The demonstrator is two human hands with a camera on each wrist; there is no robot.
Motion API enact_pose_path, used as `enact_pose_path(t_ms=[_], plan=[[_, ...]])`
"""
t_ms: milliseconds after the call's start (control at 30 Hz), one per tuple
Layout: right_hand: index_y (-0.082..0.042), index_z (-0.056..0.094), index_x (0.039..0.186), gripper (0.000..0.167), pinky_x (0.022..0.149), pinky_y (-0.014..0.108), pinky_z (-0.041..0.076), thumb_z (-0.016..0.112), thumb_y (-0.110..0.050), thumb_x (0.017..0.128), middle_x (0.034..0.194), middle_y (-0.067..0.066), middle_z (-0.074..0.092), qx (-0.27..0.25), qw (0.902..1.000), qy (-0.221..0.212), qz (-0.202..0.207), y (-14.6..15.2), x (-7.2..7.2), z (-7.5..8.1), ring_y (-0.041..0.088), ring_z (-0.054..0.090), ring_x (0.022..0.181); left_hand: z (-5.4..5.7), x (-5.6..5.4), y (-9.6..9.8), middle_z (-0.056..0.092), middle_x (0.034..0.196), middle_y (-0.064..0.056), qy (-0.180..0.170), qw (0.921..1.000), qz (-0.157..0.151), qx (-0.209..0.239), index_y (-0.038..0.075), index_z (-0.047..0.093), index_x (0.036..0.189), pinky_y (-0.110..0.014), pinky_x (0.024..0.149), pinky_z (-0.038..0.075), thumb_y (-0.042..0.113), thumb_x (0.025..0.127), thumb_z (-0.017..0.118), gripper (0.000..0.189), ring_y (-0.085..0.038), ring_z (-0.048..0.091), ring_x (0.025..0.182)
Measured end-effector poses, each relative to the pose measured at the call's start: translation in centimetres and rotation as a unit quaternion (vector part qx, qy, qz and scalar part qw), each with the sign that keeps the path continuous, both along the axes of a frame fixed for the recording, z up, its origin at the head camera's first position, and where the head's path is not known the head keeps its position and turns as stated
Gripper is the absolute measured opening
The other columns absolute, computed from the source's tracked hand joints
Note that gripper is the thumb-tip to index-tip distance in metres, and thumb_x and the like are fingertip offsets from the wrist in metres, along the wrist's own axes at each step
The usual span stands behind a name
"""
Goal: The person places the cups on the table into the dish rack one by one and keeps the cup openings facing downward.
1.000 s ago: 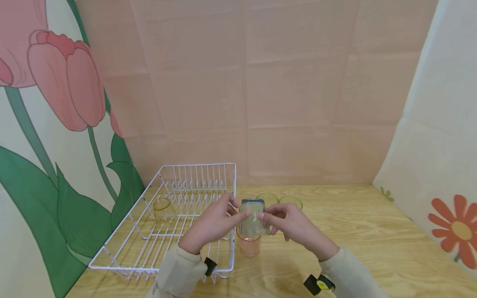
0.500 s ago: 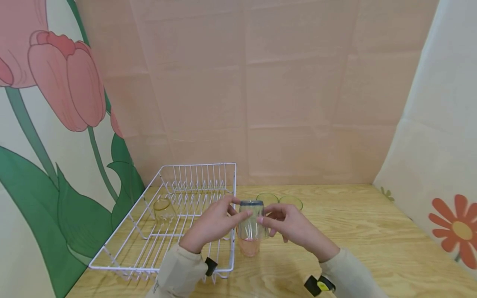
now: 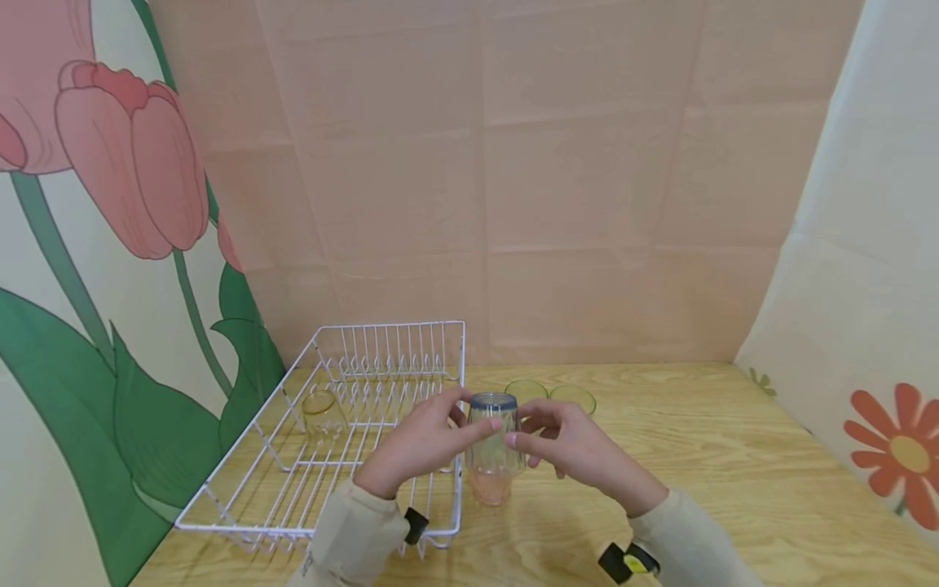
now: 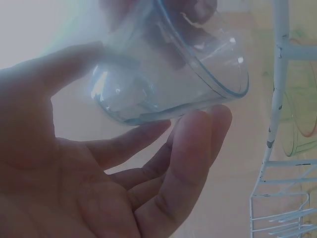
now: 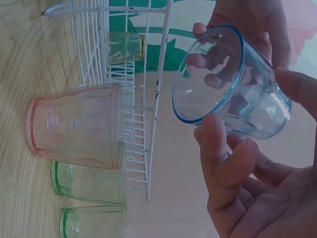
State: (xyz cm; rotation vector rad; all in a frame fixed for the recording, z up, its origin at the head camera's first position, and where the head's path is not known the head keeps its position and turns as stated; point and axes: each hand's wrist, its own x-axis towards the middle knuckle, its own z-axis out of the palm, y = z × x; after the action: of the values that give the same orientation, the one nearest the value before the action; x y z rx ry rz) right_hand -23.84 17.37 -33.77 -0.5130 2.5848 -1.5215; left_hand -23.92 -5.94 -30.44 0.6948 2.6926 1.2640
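Note:
A clear glass with a blue tint [image 3: 493, 416] is upside down between both hands, base up and rim down, just above a pink glass [image 3: 490, 487]. My left hand [image 3: 421, 434] grips its left side with thumb and fingers. From the other side, my right hand [image 3: 575, 436] holds it by thumb and fingertips. In the right wrist view, the blue rim [image 5: 241, 59] is apart from the upright pink glass [image 5: 74, 126], which stands on the table. Two green glasses [image 5: 91, 183] stand behind the pink one, partly hidden by the right hand in the head view.
To the left stands a white wire dish rack [image 3: 301, 463], its right edge close beside the pink glass. An amber-rimmed glass [image 3: 324, 417] sits upside down in it. The wood-grain table [image 3: 704, 489] extends right, with a plain backdrop [image 3: 572, 204] behind.
The blue-tinted glass has shifted slightly left and tilted, its base now showing as a wider oval. Both hands have followed with small finger movements; the rack and other glasses are still.

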Motion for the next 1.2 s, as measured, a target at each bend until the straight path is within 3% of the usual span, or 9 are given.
enact_pose_path(t_ms=[433,867,1200], plan=[[-0.008,0.05,0.141,0.064,0.045,0.026,0.043,0.077,-0.033,0.088,0.119,0.015,0.064,-0.013,0.9997,0.002,0.021,-0.12,0.02,-0.29,0.027,0.065,0.075,-0.15,0.0,-0.19,0.065,0.11,-0.011,0.008,0.9998,-0.011,0.016,0.009,0.054,0.133,-0.034,0.063,0.053,0.05,0.09,0.071,0.061,-0.018,0.063,0.08],[-0.008,0.057,0.132,0.062,0.049,0.028,0.047,0.083,-0.032,0.082,0.118,0.017,0.06,0.013,0.9993,0.019,0.028,-0.36,-0.23,-0.94,0.02,0.059,0.069,-0.29,0.13,0.04,0.064,0.108,-0.009,0.013,0.9993,-0.027,0.023,0.012,0.055,0.127,-0.033,0.066,0.053,0.043,0.088,0.075,0.054,-0.015,0.065,0.082],[-0.01,0.058,0.13,0.06,0.05,0.028,0.047,0.084,-0.032,0.081,0.116,0.014,0.061,0.009,0.9991,0.029,0.029,-0.43,-0.17,-0.93,0.019,0.06,0.068,-0.24,-0.21,-0.04,0.064,0.111,-0.008,0.014,0.9993,-0.034,0.008,0.016,0.054,0.131,-0.033,0.068,0.054,0.046,0.089,0.073,0.055,-0.016,0.065,0.085]])
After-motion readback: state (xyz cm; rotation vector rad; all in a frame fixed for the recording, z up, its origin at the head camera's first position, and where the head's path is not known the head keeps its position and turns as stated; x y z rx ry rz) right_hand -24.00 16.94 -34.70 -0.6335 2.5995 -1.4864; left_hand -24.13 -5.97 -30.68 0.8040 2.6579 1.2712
